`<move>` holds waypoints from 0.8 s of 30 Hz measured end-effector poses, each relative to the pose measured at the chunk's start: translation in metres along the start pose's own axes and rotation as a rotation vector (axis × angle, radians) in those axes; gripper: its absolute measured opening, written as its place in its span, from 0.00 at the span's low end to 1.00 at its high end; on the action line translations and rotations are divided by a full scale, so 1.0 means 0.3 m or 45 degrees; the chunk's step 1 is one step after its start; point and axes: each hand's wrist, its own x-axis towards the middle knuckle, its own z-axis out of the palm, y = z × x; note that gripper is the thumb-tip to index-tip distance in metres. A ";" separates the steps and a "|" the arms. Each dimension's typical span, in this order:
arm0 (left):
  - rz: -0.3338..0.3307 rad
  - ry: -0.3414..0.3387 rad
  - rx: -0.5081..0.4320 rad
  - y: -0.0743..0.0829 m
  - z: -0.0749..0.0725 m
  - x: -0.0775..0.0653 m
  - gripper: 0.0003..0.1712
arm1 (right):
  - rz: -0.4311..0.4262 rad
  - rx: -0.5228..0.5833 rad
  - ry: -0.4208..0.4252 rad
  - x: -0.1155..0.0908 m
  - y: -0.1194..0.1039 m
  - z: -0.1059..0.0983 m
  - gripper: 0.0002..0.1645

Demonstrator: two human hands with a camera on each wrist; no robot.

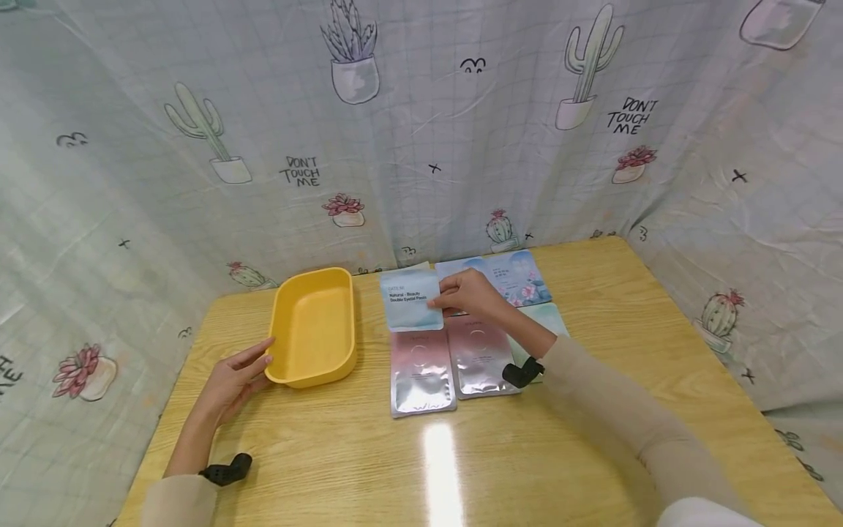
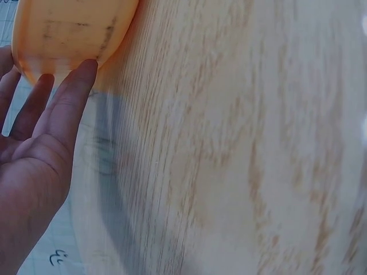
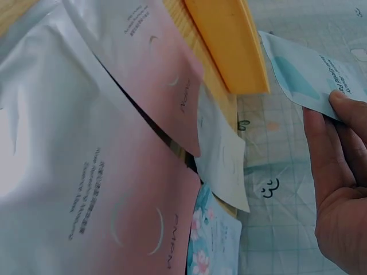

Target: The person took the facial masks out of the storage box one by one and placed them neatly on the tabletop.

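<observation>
My right hand (image 1: 470, 293) pinches a small light-blue sachet (image 1: 408, 315) by its right edge, thumb on the printed face. In the right wrist view the sachet (image 3: 298, 74) is off the table, fingers behind it. Its print reads "Natural - Beauty Double Eyelid Paste". My left hand (image 1: 230, 380) touches the near left corner of a yellow plastic basin (image 1: 349, 322), whose inside shows nothing in it. The left wrist view shows its extended fingers (image 2: 69, 103) against the basin's outer wall (image 2: 74, 28).
Two pink-and-silver sachets (image 1: 421, 373) lie side by side in front of the right hand. Behind are blue floral sachets (image 1: 520, 278), a pale green one (image 1: 545, 316) at right, and a partly hidden cream one (image 1: 421, 267). A patterned curtain (image 1: 421, 146) hangs behind the wooden table (image 1: 329, 454).
</observation>
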 end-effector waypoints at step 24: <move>-0.013 -0.018 -0.053 0.008 0.000 0.006 0.32 | 0.025 -0.021 0.024 -0.193 0.047 -0.041 0.30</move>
